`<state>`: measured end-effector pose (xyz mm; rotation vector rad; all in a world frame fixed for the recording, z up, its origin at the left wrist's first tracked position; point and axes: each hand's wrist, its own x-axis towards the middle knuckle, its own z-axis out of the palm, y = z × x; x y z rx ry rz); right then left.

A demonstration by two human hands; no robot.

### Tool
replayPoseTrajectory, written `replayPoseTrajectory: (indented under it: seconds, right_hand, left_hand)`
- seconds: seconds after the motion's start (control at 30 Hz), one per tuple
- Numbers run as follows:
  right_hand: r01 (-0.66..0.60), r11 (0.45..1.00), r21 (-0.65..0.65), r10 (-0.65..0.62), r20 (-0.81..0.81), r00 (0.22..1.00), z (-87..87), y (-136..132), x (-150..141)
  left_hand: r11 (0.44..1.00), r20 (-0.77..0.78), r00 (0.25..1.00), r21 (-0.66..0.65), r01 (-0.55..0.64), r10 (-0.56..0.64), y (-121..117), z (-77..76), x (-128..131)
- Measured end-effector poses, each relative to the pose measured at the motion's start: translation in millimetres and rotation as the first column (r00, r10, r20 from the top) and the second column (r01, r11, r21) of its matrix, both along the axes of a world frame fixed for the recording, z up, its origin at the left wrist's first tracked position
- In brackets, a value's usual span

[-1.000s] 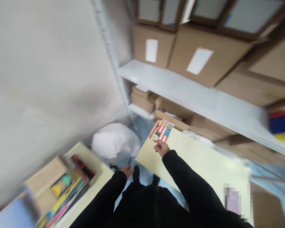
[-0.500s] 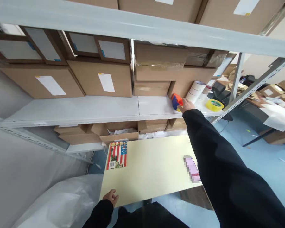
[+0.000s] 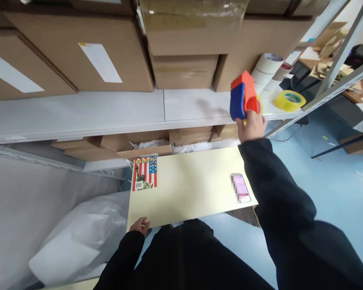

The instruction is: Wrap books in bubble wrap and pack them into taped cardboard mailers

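Raised in front of the shelf is an orange and blue tape dispenser [image 3: 238, 98] carrying yellow tape, and my right hand [image 3: 253, 125] is closed around its lower end. My left hand [image 3: 140, 226] rests at the near left corner of the pale yellow table [image 3: 184, 189], its fingers loosely curled; whether anything is in them I cannot tell. A book [image 3: 144, 174] with a striped flag cover lies at the table's far left. Near the right edge lies a phone [image 3: 241, 187], partly pixelated.
A white shelf [image 3: 109, 108] runs behind the table, with cardboard boxes [image 3: 109, 52] along it. White tape rolls [image 3: 266, 68] stand stacked at its right, beside a yellow tape roll [image 3: 289, 100]. A large translucent plastic bag [image 3: 78, 237] sits left of the table.
My right hand has lifted the tape dispenser off the shelf. The view has tilted downward, so the shelf and table appear higher. My left hand stays at the table corner.
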<state>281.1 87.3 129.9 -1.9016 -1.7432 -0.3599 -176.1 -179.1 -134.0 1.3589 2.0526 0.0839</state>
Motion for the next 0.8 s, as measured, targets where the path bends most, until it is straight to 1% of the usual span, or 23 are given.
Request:
replayPoseTrajectory:
  seconds: [0.03, 0.1, 0.17, 0.2, 0.27, 0.33, 0.4, 0.47, 0.57, 0.7, 0.8]
  right_hand:
    - [-0.01, 1.0, 0.015, 0.01, -0.008, 1.0, -15.7, -30, 0]
    - [-0.037, 0.999, -0.022, 0.036, -0.021, 0.999, -56.8, -87, -6]
    - [-0.023, 0.99, -0.142, 0.015, -0.063, 0.998, -105.4, -134, -19]
    - [-0.011, 0.97, -0.244, -0.011, -0.091, 0.996, -129.7, -152, -27]
    - [0.008, 0.9, -0.437, -0.086, -0.159, 0.984, -172.6, -177, -44]
    - [-0.018, 0.811, -0.585, -0.133, -0.215, 0.967, -203.8, -190, -56]
    - [-0.039, 0.741, -0.671, -0.164, -0.237, 0.958, -223.6, -197, -61]
    - [-0.053, 0.711, -0.701, -0.16, -0.235, 0.959, -236.4, -200, -59]
    - [-0.056, 0.714, -0.698, -0.133, -0.214, 0.968, -252.0, -199, -52]
    - [0.017, 0.723, -0.69, -0.2, -0.186, 0.962, -271.2, -192, -46]
    - [0.045, 0.744, -0.667, -0.201, -0.159, 0.967, -279.4, -188, -47]
  left_hand:
    - [1.0, 0.001, 1.0, -0.006, 0.008, -0.008, 1, -1.0, -2]
    - [1.0, 0.011, 1.0, -0.013, 0.014, -0.014, 3, -4.1, -5]
    - [1.0, 0.029, 0.999, -0.016, 0.017, -0.017, 5, -7.2, -4]
    - [1.0, 0.038, 0.999, -0.019, 0.019, -0.018, 6, -8.3, -3]
    - [0.999, 0.052, 0.998, -0.029, 0.025, -0.023, 8, -9.2, -1]
    - [0.999, 0.056, 0.998, -0.038, 0.032, -0.03, 10, -8.2, 2]
    - [0.998, 0.046, 0.998, -0.045, 0.046, -0.044, 12, -6.0, 5]
    - [0.997, 0.031, 0.998, -0.052, 0.058, -0.056, 13, -3.6, 6]
    - [0.996, 0.003, 0.999, -0.069, 0.051, -0.051, 8, -0.4, 7]
    - [0.995, -0.031, 0.998, -0.087, 0.046, -0.049, -3, 2.1, 7]
    - [0.995, -0.05, 0.998, -0.097, 0.024, -0.029, -10, 1.7, 7]
